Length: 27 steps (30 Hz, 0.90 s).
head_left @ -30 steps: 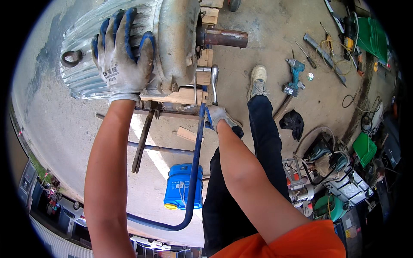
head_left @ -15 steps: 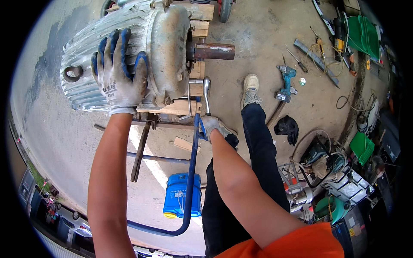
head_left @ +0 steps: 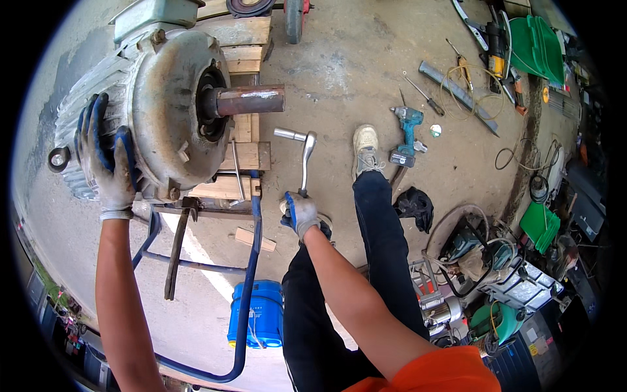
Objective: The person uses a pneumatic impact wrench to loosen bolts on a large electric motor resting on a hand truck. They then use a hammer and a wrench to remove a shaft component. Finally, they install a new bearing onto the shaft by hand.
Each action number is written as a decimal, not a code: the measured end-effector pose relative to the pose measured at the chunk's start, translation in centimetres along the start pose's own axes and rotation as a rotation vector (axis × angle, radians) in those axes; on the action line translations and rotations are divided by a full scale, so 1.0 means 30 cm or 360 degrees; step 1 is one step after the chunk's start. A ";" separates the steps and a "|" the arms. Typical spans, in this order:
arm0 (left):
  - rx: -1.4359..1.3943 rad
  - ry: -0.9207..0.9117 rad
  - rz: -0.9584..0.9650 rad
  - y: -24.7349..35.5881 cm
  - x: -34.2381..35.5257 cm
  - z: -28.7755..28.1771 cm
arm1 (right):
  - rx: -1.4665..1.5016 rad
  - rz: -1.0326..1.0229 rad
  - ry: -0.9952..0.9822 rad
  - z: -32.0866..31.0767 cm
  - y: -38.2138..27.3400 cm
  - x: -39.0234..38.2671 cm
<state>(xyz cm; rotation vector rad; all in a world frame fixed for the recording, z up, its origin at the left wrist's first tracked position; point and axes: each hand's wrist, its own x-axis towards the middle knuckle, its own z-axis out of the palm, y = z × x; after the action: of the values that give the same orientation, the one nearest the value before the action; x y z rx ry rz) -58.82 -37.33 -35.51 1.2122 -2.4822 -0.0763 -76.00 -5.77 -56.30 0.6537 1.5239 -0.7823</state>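
Note:
A large grey electric motor [head_left: 153, 111] with cooling fins lies at the upper left, its thick steel shaft [head_left: 255, 100] pointing right. My left hand [head_left: 110, 163], in a grey and blue work glove, rests on the finned housing with fingers stretched and thumb apart. My right hand [head_left: 302, 214], gloved alike, is closed round the lower end of a ratchet wrench [head_left: 307, 160]. The wrench stands off the motor, below and right of the shaft, with a long socket [head_left: 289, 134] on its head pointing left toward the motor.
Wooden pallet boards [head_left: 245, 155] lie under the motor, beside a blue tubular cart frame [head_left: 251, 268]. A blue jug [head_left: 261, 313] stands below. On the floor at right are a cordless drill [head_left: 408, 134], a screwdriver [head_left: 424, 95], a black bag [head_left: 416, 208] and piled tools.
The motor and floor have shifted left in view. My right hand has drawn the ratchet wrench away from the motor's end, widening the gap. My left hand stays on the housing.

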 end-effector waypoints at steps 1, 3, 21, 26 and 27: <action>-0.0014 -0.0006 -0.0017 -0.007 -0.006 -0.006 | 0.0015 0.0042 0.0002 -0.052 -0.085 0.013; -0.0252 -0.0072 -0.0326 0.082 0.003 -0.034 | 0.0019 0.0204 0.0036 -0.182 -0.239 0.151; -0.2336 0.1381 -0.2743 0.625 -0.036 0.335 | -0.1661 -0.0951 -0.1023 0.298 -1.108 -0.183; -0.1895 0.1388 -0.2801 0.650 0.020 0.386 | -0.2654 -0.2262 -0.1087 0.602 -1.112 -0.172; -0.1824 0.1369 -0.2758 0.656 0.013 0.394 | -0.2741 -0.2285 -0.1138 0.617 -1.109 -0.170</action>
<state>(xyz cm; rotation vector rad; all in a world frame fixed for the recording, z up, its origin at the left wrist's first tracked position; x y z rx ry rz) -78.00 -26.63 -42.23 1.6989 -0.0097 -0.9392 -90.29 -40.53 -48.38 -1.9287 1.1802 -0.2667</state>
